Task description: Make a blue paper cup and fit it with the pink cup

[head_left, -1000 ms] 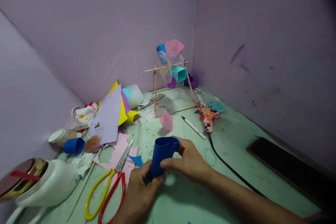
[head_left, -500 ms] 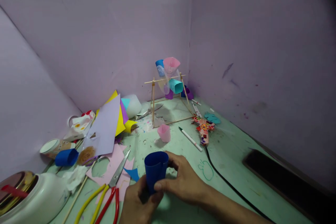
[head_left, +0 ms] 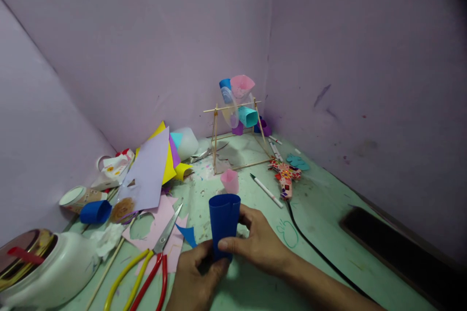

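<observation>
Your left hand (head_left: 197,273) gripped a dark-blue, flared paper tube (head_left: 223,221) low down. Your right hand (head_left: 258,242) pinched its side, thumb forward.

Pale lilac walls fill the upper frame: the back wall (head_left: 153,48) across the middle, a left wall (head_left: 32,121) meeting it along a dark slanting line, and a right wall (head_left: 383,73) joining it right of centre. Purplish smudges (head_left: 322,95) mark the right wall. Below spreads a stained, pale green desk (head_left: 321,218), dimly lit.
</observation>
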A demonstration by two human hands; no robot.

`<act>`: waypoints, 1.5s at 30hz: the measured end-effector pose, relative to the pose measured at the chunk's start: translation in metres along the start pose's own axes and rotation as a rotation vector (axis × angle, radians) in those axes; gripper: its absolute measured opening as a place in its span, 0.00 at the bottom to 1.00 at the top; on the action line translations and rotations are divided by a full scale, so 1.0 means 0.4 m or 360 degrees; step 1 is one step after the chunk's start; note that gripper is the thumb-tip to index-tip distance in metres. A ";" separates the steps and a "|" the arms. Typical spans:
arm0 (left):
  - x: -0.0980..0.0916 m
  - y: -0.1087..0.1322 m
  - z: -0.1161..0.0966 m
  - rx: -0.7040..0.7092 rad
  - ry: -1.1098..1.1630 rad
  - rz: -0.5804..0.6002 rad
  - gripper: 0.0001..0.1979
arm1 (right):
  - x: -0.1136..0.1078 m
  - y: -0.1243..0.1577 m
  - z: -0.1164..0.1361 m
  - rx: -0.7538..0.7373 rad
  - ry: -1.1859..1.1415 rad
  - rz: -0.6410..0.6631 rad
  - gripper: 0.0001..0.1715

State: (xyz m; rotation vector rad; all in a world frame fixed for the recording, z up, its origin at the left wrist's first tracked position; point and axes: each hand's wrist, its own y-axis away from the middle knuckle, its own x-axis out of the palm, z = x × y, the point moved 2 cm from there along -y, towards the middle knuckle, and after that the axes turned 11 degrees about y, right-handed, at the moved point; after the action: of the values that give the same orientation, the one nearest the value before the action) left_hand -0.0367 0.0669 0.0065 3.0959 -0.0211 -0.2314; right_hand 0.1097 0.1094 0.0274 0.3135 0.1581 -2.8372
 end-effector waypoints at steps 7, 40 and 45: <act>-0.001 0.000 -0.010 0.0061 -0.0032 -0.0033 0.20 | 0.020 0.002 -0.010 0.0047 0.0045 0.0059 0.18; -0.016 -0.014 0.024 0.0114 -0.0086 -0.0073 0.20 | 0.022 -0.005 -0.023 0.0114 0.0031 0.0011 0.15; -0.012 -0.014 0.019 0.0110 -0.0100 -0.0095 0.18 | 0.022 -0.005 -0.029 0.0091 0.0026 0.0001 0.16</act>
State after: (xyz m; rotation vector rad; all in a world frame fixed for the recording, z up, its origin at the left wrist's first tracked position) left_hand -0.0425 0.0723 -0.0004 3.1598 0.0631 -0.3372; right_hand 0.1033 0.1104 0.0142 0.3489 0.0803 -2.8434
